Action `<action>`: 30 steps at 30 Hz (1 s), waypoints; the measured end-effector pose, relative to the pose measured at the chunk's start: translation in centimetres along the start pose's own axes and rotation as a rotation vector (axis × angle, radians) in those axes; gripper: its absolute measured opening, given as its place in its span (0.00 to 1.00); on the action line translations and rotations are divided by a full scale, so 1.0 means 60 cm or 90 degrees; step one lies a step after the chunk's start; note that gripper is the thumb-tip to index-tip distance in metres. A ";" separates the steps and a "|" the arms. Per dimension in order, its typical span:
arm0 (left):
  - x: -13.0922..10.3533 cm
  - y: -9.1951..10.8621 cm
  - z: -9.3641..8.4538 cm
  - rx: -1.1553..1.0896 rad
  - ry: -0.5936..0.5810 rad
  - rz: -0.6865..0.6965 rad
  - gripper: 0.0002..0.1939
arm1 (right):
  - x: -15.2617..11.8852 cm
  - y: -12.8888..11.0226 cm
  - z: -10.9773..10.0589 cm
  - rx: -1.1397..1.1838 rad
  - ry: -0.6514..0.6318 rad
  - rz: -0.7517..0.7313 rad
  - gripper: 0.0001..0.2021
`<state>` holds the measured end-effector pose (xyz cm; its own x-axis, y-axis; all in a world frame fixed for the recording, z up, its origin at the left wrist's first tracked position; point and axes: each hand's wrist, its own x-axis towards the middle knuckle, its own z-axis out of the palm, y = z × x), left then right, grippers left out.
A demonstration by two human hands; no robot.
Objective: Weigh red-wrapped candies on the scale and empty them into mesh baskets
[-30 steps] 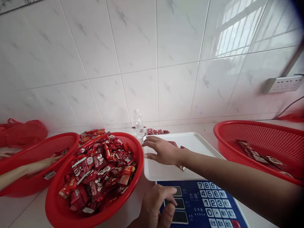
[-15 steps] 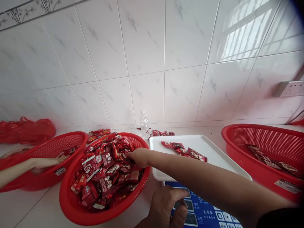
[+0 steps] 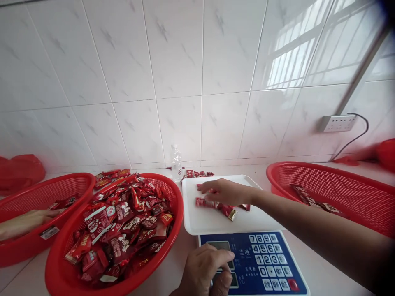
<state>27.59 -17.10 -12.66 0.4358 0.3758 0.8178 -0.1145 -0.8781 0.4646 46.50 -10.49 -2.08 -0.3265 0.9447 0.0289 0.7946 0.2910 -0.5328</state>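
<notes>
My right hand (image 3: 227, 191) is over the white scale tray (image 3: 193, 220), its fingers spread and slightly blurred, just above red candy packets (image 3: 228, 210). Some packets are partly hidden under it. My left hand (image 3: 203, 269) rests at the front over the blue scale's panel (image 3: 245, 265), index finger stretched out and thumb apart, with nothing visible in it. It covers part of the display windows. Left of the scale stands a red basket (image 3: 176, 213) heaped with dark red and bright red snack packets (image 3: 120, 246).
Another person's hand (image 3: 33, 222) reaches into a second red basket (image 3: 74, 185) at the far left. A third red basket (image 3: 308, 172) stands on the right, holding a few packets. A clear plastic bottle (image 3: 176, 162) and loose packets (image 3: 197, 174) lie along the tiled wall.
My right hand has moved from the heaped basket to the tray, where more packets now lie. My left hand stays by the scale display. The view has turned right.
</notes>
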 end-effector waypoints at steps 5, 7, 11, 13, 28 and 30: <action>-0.001 -0.006 0.005 -0.011 0.006 0.013 0.14 | -0.055 0.070 -0.001 -0.063 0.028 0.077 0.26; -0.001 -0.009 0.007 -0.012 0.006 0.017 0.14 | -0.062 0.077 0.011 -0.084 -0.004 0.093 0.34; -0.002 -0.012 0.008 -0.014 -0.012 0.030 0.15 | -0.048 0.069 0.031 -0.123 -0.027 0.093 0.39; -0.001 -0.010 0.007 -0.014 -0.007 0.018 0.14 | -0.028 0.066 0.038 -0.118 -0.013 0.082 0.39; 0.000 -0.016 0.003 -0.003 -0.027 0.026 0.14 | -0.054 0.050 0.000 -0.107 -0.054 -0.146 0.29; 0.000 -0.017 0.005 -0.003 -0.037 0.052 0.14 | -0.077 0.062 -0.008 -0.113 -0.072 -0.108 0.33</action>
<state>27.97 -16.26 -13.24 0.4753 0.2852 0.8323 -0.1554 -0.9039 0.3985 51.19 -13.71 -3.79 -0.5102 0.8601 0.0056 0.7976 0.4755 -0.3711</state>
